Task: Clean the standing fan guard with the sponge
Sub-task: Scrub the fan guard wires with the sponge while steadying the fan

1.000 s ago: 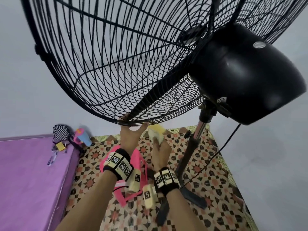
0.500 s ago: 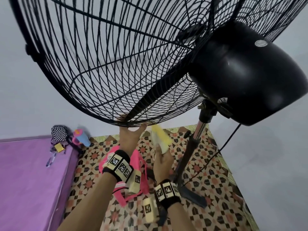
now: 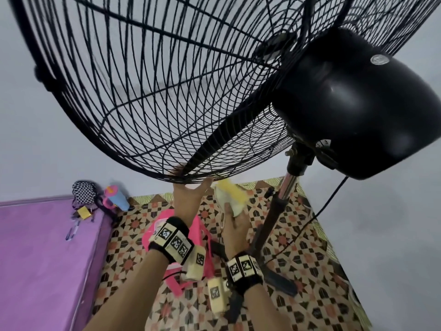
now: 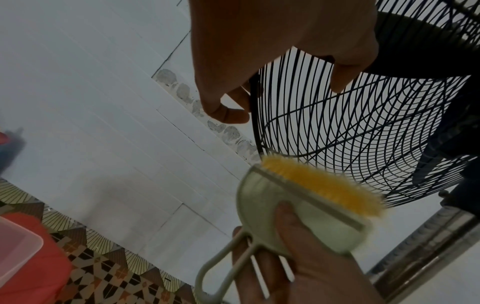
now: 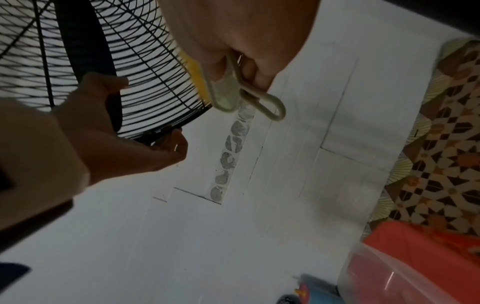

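Item: standing fan, black wire fan guard (image 3: 167, 96), tilted over us, its lower rim low above the patterned floor mat (image 3: 298, 271); black motor housing (image 3: 353, 108) at right carries a small round silver badge (image 3: 380, 59), its writing too small for us to read. Our left hand (image 3: 191, 199) grips the guard's bottom rim, thumb on the near side and fingers curled over the far side, as the right wrist view shows. Our right hand (image 3: 235, 225) pinches the cleaning tool, a pale green brush with yellow bristles (image 3: 230, 195), thumb pressed on its domed back and fingers curled behind; its loop handle (image 4: 223, 265) hangs free. The bristles sit just beside the guard's lower wires; we cannot tell whether they touch. Chrome pole (image 3: 287, 187) stands close right of the brush, with a black cord (image 3: 319, 211) trailing down. Open wall lies left of the rim. Wristbands (image 3: 171, 240) bear square black-and-white code markers, no legible text. Pink plastic item (image 3: 200, 235) on the floor is mostly hidden by our arms. Purple mattress (image 3: 35, 259) at left is cut off; a checkered pouch (image 3: 83, 189) and blue-pink cup (image 3: 117, 199) are beside it.
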